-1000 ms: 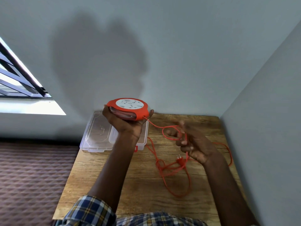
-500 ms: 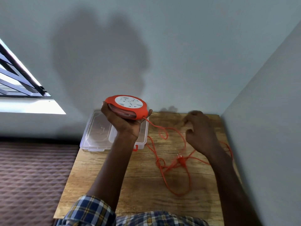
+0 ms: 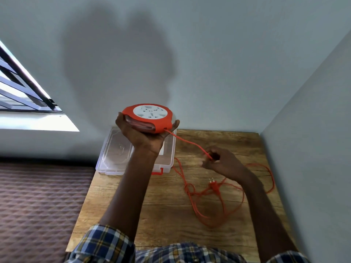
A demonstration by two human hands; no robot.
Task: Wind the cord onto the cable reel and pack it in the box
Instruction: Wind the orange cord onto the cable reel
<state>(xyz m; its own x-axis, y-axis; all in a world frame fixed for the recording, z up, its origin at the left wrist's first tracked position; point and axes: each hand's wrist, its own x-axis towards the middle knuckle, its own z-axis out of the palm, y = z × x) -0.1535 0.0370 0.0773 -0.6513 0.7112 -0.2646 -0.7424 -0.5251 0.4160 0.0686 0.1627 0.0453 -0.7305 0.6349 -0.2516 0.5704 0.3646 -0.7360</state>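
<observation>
The left hand [image 3: 144,137] holds the cable reel [image 3: 149,118] flat, socket face up; its cord [image 3: 187,143] runs right and near into the right hand [image 3: 222,163], whose fingers pinch it.

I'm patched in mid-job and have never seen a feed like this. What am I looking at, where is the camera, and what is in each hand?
There is no machine here: a person works with two bare hands, and the single picture comes from a wide-angle camera on their head, looking forward and down. The left hand holds up an orange cable reel, its white socket face turned upward. An orange cord leaves the reel's side and runs to the right hand, which pinches it. The rest of the cord lies in loose loops on the wooden table, with the plug resting among them. Behind the left forearm sits a clear plastic box with an orange latch, its clear lid beside it. Most of the cord is not yet wound.
</observation>
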